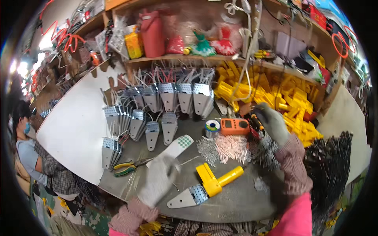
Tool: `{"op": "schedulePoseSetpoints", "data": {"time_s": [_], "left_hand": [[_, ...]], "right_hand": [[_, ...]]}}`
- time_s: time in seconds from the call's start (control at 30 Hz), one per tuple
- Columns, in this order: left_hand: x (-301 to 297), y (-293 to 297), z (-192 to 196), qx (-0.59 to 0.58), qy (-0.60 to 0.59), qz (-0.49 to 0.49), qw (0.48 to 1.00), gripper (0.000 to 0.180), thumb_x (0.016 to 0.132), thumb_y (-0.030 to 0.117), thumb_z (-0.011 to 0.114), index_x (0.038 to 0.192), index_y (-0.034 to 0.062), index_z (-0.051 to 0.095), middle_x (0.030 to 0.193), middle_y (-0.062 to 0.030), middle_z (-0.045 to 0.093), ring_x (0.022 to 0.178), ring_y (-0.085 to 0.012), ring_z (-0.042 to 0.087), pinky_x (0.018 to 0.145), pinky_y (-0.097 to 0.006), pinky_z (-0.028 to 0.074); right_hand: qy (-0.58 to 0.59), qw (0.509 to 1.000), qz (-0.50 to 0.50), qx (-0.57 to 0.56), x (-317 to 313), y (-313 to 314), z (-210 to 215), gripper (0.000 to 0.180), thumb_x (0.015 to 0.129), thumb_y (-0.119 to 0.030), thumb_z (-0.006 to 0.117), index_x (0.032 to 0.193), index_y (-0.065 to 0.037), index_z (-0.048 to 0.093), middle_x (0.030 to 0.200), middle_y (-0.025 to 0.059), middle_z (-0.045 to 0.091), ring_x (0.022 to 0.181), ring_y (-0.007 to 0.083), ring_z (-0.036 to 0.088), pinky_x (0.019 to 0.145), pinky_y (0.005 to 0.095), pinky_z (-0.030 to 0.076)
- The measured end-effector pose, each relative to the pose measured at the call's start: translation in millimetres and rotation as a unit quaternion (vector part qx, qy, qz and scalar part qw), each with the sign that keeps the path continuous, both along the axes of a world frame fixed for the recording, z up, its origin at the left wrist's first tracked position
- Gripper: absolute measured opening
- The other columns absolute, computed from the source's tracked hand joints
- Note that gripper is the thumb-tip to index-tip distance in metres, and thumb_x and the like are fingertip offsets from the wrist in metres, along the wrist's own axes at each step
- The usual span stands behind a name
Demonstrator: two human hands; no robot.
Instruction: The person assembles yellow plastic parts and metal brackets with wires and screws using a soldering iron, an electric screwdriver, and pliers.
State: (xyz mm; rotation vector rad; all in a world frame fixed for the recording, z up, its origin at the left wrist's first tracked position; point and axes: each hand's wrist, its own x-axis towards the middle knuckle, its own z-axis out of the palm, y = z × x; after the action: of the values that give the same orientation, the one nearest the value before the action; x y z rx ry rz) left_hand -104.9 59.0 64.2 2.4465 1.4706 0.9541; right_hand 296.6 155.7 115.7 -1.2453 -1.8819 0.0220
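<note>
My left hand (159, 179), in a pale glove and smeared by motion, is over the table's left middle. It overlaps the end of a white strip with green dots (184, 142); whether it holds the strip is unclear. My right hand (273, 124), gloved too, is at the back right, fingers closed around a black-and-orange handled tool (256, 122). Between and nearer than the hands lies a yellow plastic housing with a tube-shaped arm (212, 181), joined to a tapered grey metal plate (183, 200). Left of my left hand are pliers with green-and-yellow handles (125, 168).
Several tapered metal plates with wires (169, 96) stand in rows at the back. An orange meter (235, 126), a solder spool (212, 126), pink connectors (230, 148) and screws (208, 151) sit mid-table. Yellow housings (271, 92) and black cables (328, 161) are piled right. A person (29, 141) sits at left.
</note>
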Motion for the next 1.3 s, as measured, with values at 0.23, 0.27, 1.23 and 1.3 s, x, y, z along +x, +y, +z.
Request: {"op": "schedulePoseSetpoints", "data": {"time_s": [0.23,0.27,1.23,1.3], "left_hand": [[-12,68,-56,-0.131,0.225,0.145,0.955,0.08,0.069,0.058,0.079,0.115,-0.0041,0.058,0.105,-0.0219,0.064,0.101,-0.036,0.064,0.084,-0.046,0.052],[-14,67,-57,-0.15,0.192,0.121,0.962,0.082,0.069,0.056,0.081,0.121,-0.003,0.056,0.107,-0.0214,0.064,0.099,-0.0374,0.064,0.085,-0.046,0.052],[22,86,-9,-0.223,-0.217,-0.003,0.95,0.038,0.09,0.024,0.067,0.118,-0.0008,0.063,0.097,-0.0137,0.07,0.088,-0.0201,0.066,0.078,-0.033,0.052],[26,91,-16,-0.235,-0.246,-0.014,0.94,0.039,0.09,0.027,0.067,0.118,-0.001,0.063,0.098,-0.0141,0.07,0.088,-0.0205,0.066,0.079,-0.033,0.052]], "right_hand": [[-0.452,0.837,-0.063,-0.302,-24,77,5,0.028,0.087,-0.022,0.057,0.107,-0.01,0.072,0.108,0.0149,0.071,0.104,0.0326,0.068,0.087,0.0446,0.054],[-0.442,0.84,-0.064,-0.308,-24,76,5,0.029,0.087,-0.022,0.057,0.108,-0.009,0.072,0.109,0.015,0.071,0.106,0.0323,0.067,0.087,0.0448,0.054],[-0.394,0.859,-0.062,-0.321,-24,75,-1,0.037,0.086,-0.02,0.066,0.119,-0.005,0.059,0.109,0.0185,0.07,0.103,0.0346,0.067,0.085,0.0467,0.054],[-0.381,0.864,-0.064,-0.324,-18,87,-8,0.04,0.086,-0.02,0.065,0.121,-0.004,0.058,0.109,0.0189,0.069,0.103,0.035,0.067,0.085,0.0472,0.053]]}}
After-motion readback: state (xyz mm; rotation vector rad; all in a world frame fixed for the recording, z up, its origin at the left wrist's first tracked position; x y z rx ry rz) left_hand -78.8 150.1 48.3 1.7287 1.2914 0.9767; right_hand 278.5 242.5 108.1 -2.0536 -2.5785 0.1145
